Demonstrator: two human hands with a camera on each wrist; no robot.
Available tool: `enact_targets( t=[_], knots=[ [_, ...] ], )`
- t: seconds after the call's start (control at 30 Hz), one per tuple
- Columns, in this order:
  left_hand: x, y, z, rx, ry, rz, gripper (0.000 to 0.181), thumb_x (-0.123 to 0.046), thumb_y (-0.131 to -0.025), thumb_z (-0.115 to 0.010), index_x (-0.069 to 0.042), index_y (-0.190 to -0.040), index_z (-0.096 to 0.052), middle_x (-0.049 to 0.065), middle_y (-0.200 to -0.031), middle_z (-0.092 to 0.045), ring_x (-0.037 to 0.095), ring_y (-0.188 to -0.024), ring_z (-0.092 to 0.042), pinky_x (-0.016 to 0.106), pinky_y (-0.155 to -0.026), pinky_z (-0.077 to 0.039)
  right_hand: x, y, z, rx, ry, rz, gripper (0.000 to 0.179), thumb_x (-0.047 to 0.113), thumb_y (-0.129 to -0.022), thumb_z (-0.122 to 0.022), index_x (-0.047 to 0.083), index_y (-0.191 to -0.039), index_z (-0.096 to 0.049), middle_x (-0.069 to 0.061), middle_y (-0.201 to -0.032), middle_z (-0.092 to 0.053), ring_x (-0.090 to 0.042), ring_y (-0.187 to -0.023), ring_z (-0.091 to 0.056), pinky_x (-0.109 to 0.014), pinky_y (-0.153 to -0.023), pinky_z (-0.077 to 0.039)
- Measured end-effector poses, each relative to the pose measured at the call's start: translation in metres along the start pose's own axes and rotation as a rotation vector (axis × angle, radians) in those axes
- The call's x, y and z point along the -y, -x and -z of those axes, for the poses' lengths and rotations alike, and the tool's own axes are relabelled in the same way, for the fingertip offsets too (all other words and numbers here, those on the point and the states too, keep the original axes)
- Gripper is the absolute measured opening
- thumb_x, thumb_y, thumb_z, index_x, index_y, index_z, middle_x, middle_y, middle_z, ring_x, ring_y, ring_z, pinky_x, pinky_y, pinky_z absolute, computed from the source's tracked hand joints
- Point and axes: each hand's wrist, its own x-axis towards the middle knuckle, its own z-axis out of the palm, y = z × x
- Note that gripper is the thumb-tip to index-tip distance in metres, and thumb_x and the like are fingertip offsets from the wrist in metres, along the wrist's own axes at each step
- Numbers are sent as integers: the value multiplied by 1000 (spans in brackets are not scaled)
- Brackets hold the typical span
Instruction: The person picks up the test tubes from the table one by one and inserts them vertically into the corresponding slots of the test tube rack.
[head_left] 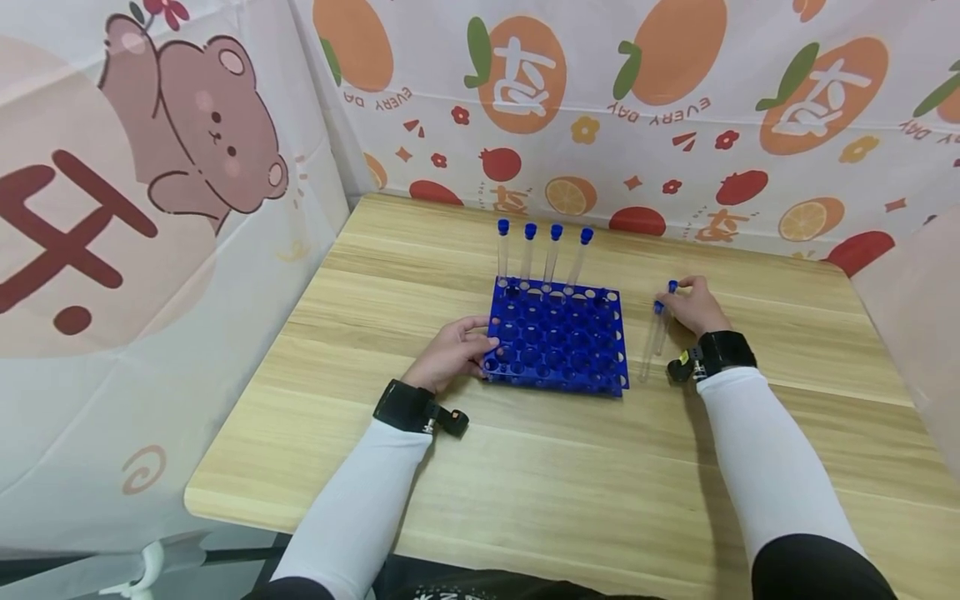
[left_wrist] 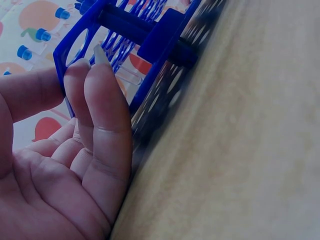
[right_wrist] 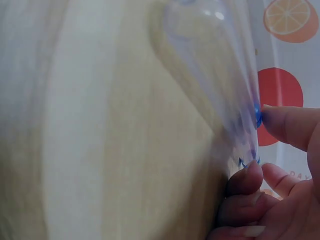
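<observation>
A blue test tube rack [head_left: 555,342] sits on the wooden table, with several clear blue-capped test tubes [head_left: 551,258] standing in its far row. My left hand [head_left: 453,354] grips the rack's left edge, thumb on top. In the left wrist view its fingers curl against the rack's end plate [left_wrist: 75,45]. Right of the rack, two more capped test tubes [head_left: 649,346] slant side by side, close to the tabletop. My right hand [head_left: 697,307] pinches at their capped ends. In the right wrist view, the thumb touches a blue cap [right_wrist: 258,116]; the fingers partly hide the other end.
The wooden table [head_left: 480,475] reaches a patterned cloth [head_left: 600,150] at the back. Another printed cloth [head_left: 247,275] hangs along the left side. Black wrist straps with small cameras [head_left: 452,422] stick out near both hands.
</observation>
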Motion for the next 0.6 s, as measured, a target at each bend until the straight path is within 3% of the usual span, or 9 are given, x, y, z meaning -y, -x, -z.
enact_targets(
  t=[0.17,0.47,0.6],
  knots=[
    [1,-1,0,2,2,-8,47,-8,-96,-60,-8,-141,-47,-1,-89,-71,10,-61,-58,25,-55,-56,2,-1,-1,11,16,-22,76,48,-97,-51,0,-147,-20,-28,-136,-39,-37,-114,-40,-45,-92,-40],
    [2,-2,0,1,1,-7,47,-9,-96,-60,-8,-142,-47,-1,-91,-72,11,-61,-59,25,-55,-56,1,-2,0,-7,48,-35,68,53,-97,-49,-4,-130,-32,-20,-116,-43,-32,-101,-44,-34,-76,-39],
    [2,-2,0,6,4,-10,47,-9,-97,-60,-8,-142,-47,-1,-92,-72,11,-61,-60,26,-56,-57,-2,-9,2,13,38,-25,50,51,-99,-46,2,-106,-42,-11,-97,-47,-25,-84,-47,-32,-68,-38]
  ],
)
